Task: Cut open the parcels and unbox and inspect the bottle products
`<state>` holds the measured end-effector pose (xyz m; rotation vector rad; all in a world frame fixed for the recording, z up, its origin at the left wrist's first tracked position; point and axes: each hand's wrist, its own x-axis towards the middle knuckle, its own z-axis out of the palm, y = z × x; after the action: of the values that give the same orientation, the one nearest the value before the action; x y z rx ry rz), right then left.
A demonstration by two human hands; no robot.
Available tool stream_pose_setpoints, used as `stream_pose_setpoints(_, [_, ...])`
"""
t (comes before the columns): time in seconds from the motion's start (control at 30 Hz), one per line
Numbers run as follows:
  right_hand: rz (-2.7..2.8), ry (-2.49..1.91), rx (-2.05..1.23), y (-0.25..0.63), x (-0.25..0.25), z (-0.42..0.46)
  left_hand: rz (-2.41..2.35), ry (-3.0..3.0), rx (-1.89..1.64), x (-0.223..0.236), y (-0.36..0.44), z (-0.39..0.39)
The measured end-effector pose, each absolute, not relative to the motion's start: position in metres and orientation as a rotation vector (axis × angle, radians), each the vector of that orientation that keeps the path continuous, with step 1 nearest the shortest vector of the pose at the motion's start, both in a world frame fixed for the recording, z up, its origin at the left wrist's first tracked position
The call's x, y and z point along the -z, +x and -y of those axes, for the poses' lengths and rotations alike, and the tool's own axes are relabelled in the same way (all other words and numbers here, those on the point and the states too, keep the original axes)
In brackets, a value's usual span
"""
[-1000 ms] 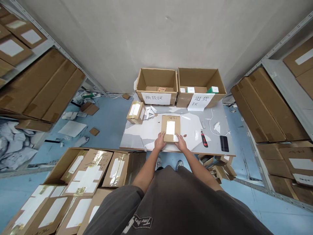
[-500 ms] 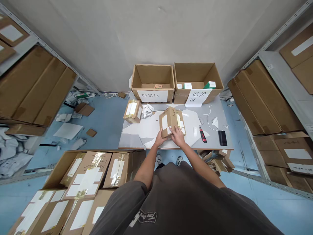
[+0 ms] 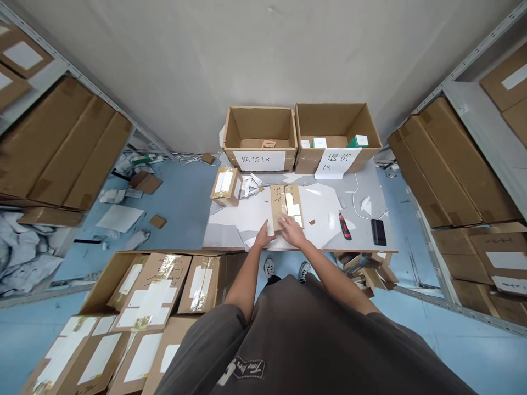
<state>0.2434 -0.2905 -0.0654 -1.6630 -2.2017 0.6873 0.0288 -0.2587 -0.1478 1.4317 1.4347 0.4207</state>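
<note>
From my remote view, the taped carton (image 3: 280, 202) is on the near-middle part of the bench (image 3: 222, 230), its handwriting and pale labels facing up. My left grip (image 3: 264, 236) stands wide at the carton's near-left corner, thumb apart from the fingers; I can't tell how firmly it touches. My right grip (image 3: 292, 231) lays its fingers over the carton's near edge, and I can't tell whether it is clasping. Left of the carton I see crumpled paper (image 3: 249, 185), then a smaller box (image 3: 224, 189). To the right are a red-and-black cutter (image 3: 345, 226) and, beyond it, a dark phone (image 3: 379, 232). Along the far side, two open boxes (image 3: 331, 118) stand side by side, each bearing a handwritten white sign.
</note>
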Motion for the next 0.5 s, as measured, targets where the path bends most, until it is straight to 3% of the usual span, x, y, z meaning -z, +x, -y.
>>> stream_pose_setpoints(0.13, [1.980, -1.914, -0.616, 0.286, 0.068, 0.295, -1.372, 1.641, -0.512, 0.110, 0.035, 0.260])
stream_pose_setpoints(0.23, [1.952, -2.007, -0.766, 0.303, 0.083, 0.302, -1.438, 1.798, -0.370, 0.088, 0.060, 0.260])
stream_pose_setpoints(0.5, [1.908, -1.993, -0.787, 0.297, 0.109, 0.307, -1.608, 1.877, -0.291, 0.079, 0.087, 0.266])
